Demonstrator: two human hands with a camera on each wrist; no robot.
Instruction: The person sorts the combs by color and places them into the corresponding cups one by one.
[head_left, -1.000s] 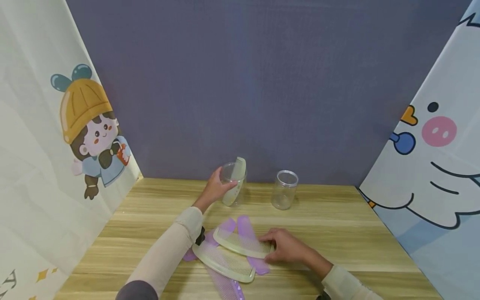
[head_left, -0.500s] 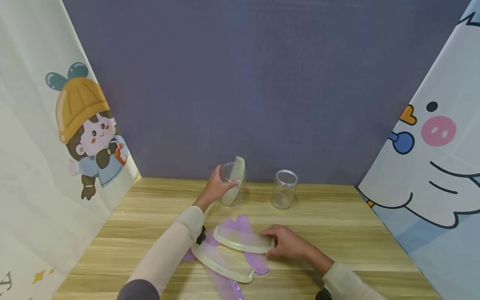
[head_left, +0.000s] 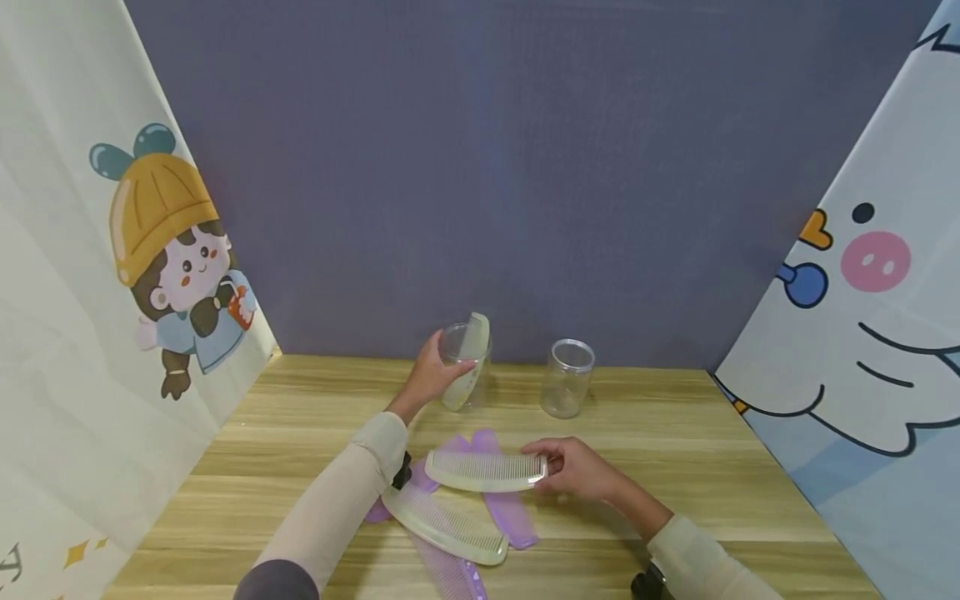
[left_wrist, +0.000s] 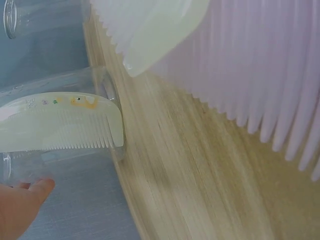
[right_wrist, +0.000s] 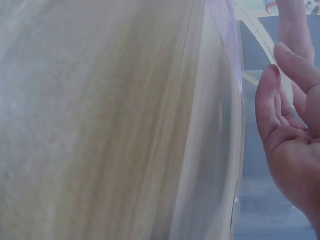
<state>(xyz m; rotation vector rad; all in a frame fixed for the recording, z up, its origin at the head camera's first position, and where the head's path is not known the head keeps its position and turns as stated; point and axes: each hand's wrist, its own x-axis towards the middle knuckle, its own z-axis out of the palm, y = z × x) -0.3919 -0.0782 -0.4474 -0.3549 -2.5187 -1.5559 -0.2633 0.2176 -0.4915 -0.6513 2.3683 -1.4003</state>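
Note:
At the back of the table, my left hand [head_left: 431, 373] grips a clear plastic jar [head_left: 484, 392] from its left side. A pale green comb [head_left: 476, 337] leans inside that jar, its top sticking out above the rim; small printed pictures show on it in the left wrist view. My right hand [head_left: 582, 472] pinches the right end of another pale green comb [head_left: 483, 475], held level over the pile. Beneath lie a third pale green comb [head_left: 453, 531] and several purple combs [head_left: 512, 521], partly overlapping.
A second clear jar [head_left: 567, 385] stands upright to the right of the first. Behind both rises a dark grey panel [head_left: 495, 183] at the wooden table's [head_left: 660, 433] back edge. Printed cloths [head_left: 67, 333] hang on either side.
My right hand has taken hold of the pale green comb and raised its right end off the pile, so it now lies more level. The left hand stays on the jar.

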